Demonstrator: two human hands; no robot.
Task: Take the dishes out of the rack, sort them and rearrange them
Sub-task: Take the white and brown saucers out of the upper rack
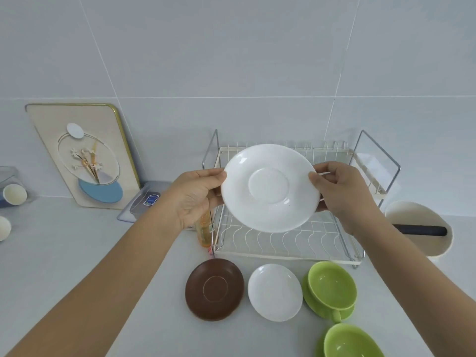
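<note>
Both hands hold one white plate (pixel 270 188) in the air above the wire dish rack (pixel 286 243), tilted so its face turns toward the camera. The left hand (pixel 197 195) pinches the left rim, thumb on the face and fingers behind; the right hand (pixel 340 191) grips the right rim the same way, fingers curled around the edge.

The plate looks glazed, stiff and light enough for one hand, but probably slick and breakable (a knock against the rack's wires could chip it). The rim is the sensible place to hold, thumb above and fingers under.

The rack appears to hold no other dishes. On the counter just in front of it sit a brown saucer (pixel 214 289), a small white dish (pixel 275 292) and two green cups (pixel 332 286) on green saucers, nearer and to the right.
</note>
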